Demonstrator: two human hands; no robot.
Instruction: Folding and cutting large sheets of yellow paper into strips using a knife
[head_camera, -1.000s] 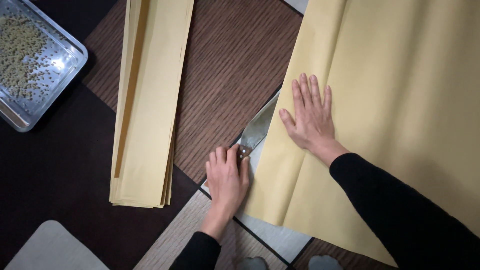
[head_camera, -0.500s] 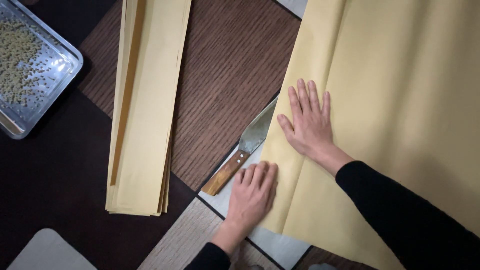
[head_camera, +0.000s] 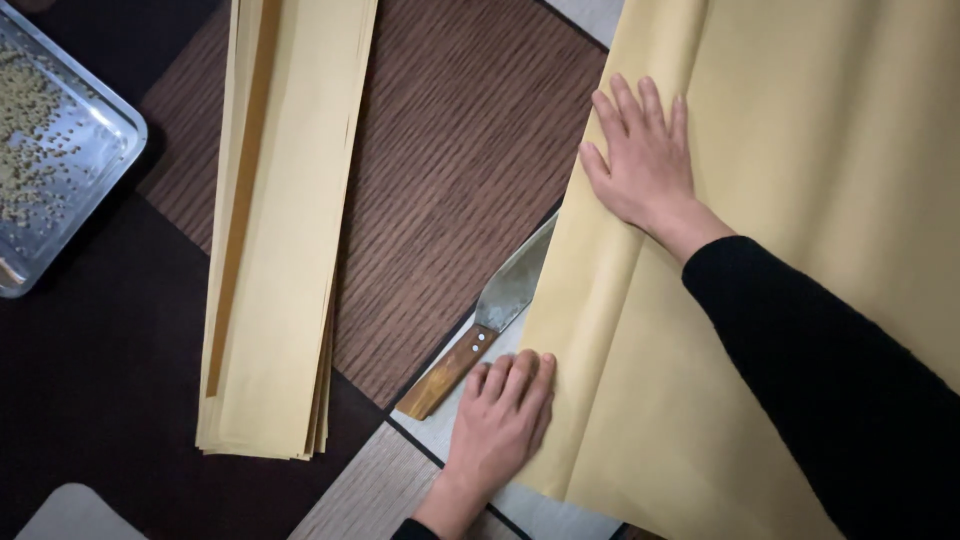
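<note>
A large sheet of yellow paper (head_camera: 800, 180) covers the right side of the table (head_camera: 450, 150), its left edge running diagonally from the top centre down toward the bottom. Both hands lie flat on this sheet with fingers extended, grasping nothing. The right hand (head_camera: 645, 160) presses palm-down near the upper part of the folded edge, fingers pointing up and slightly spread, its black sleeve (head_camera: 830, 380) stretching down to the lower right corner. The left hand (head_camera: 505, 415) rests lower down, its fingertips lying on the paper's edge and its wrist coming up from the bottom of the view.

Just beside the left hand lies a knife (head_camera: 480, 335) with a broad metal blade and a riveted wooden handle; the tip of the blade slips under the paper's edge, and the handle points down-left, free of both hands.

To the left, well apart from the big sheet, a stack of long narrow yellow paper strips (head_camera: 285, 230) lies on the dark wood-grain surface. A metal tray (head_camera: 55, 160) holding small pale grains sits at the far left edge.
</note>
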